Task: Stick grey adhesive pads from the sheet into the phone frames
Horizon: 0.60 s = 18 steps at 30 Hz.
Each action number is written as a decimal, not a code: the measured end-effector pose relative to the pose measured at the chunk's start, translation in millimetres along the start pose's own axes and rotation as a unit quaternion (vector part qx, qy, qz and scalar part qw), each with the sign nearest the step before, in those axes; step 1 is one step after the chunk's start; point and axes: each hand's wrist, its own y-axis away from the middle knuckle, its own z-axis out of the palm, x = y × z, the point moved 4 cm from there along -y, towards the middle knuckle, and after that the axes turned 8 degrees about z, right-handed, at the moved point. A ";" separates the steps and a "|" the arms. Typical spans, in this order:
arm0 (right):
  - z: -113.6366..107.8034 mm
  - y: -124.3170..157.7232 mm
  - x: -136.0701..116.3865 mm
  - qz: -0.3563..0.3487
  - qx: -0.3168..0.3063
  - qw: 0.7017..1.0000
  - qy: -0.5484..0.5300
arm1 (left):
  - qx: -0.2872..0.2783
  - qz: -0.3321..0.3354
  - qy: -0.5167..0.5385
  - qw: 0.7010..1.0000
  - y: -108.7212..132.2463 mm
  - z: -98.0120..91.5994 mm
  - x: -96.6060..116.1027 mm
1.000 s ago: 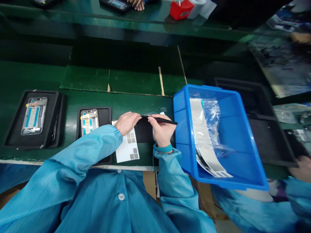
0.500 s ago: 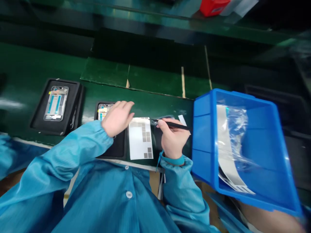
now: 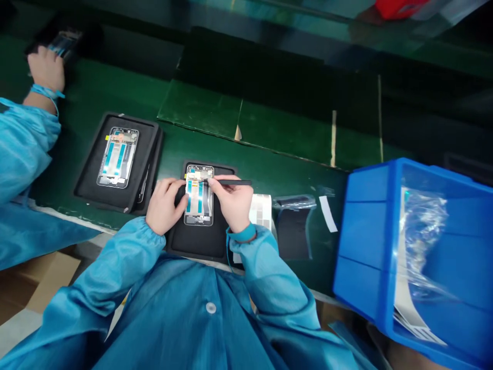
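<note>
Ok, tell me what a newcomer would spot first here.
The bright blue bin at the right edge stands out first, with clear plastic inside. In the middle, the person's left hand and right hand meet over a phone frame on a black mat, the right hand holding black tweezers. Another person's hand shows at top left.

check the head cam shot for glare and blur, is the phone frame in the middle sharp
In the head view, the silver phone frame and slim black tool look fairly sharp; glare streaks the clear plastic bag in the bright blue plastic bin, which the right edge cuts off; this view's wide lens also seems to bow the glossy green bench, whose far part falls dark.
</note>
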 end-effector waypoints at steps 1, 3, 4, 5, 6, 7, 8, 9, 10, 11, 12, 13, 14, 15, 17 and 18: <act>4.1 -4.4 0.6 -0.003 -0.001 1.000 0.007 | 0.000 -0.002 0.000 1.000 -2.2 2.4 1.4; 9.1 -10.7 1.1 -0.003 -0.002 1.000 0.018 | -0.002 -0.007 -0.001 1.000 -5.9 6.7 3.9; 10.5 -12.5 1.0 -0.002 -0.002 1.000 0.022 | -0.004 -0.010 -0.003 1.000 -7.1 8.6 5.0; 11.2 -13.4 0.9 -0.001 -0.002 1.000 0.026 | -0.006 -0.014 -0.003 1.000 -7.8 10.5 6.1; 11.4 -13.7 0.7 -0.002 0.000 1.000 0.029 | -0.008 -0.019 -0.003 1.000 -8.0 12.2 6.9; 11.4 -13.5 0.7 -0.002 0.003 0.999 0.033 | -0.009 -0.022 -0.003 1.000 -7.9 13.6 7.7; 11.3 -13.0 1.0 -0.003 0.006 0.999 0.038 | -0.008 -0.024 -0.003 1.000 -7.6 14.7 8.4; 11.2 -12.4 1.3 -0.004 0.009 0.999 0.043 | -0.007 -0.025 -0.002 1.000 -7.3 15.6 9.0; 11.3 -11.9 1.8 -0.004 0.009 0.999 0.047 | -0.005 -0.024 0.000 1.000 -7.1 16.1 9.5; 11.5 -11.4 2.2 -0.005 0.009 0.999 0.051 | -0.002 -0.021 0.001 1.000 -7.0 16.3 10.0; 11.7 -11.1 2.6 -0.006 0.009 0.999 0.053 | 0.000 -0.019 0.002 1.000 -6.9 16.3 10.3; 12.0 -11.0 2.9 -0.007 0.008 0.998 0.054 | 0.002 -0.017 0.001 1.000 -7.0 16.1 10.5; 12.2 -11.1 3.1 -0.007 0.009 0.999 0.053 | 0.005 -0.016 0.000 1.000 -7.2 15.8 10.5; 12.5 -11.2 3.2 -0.007 0.008 0.999 0.052 | 0.006 -0.016 -0.001 1.000 -7.4 15.4 10.6; 12.9 -11.6 3.0 -0.007 0.009 0.999 0.053 | 0.006 -0.016 -0.001 1.000 -7.8 14.8 10.7; 13.1 -11.7 2.8 -0.008 0.008 0.999 0.054 | 0.005 -0.017 0.000 1.000 -8.0 14.6 10.9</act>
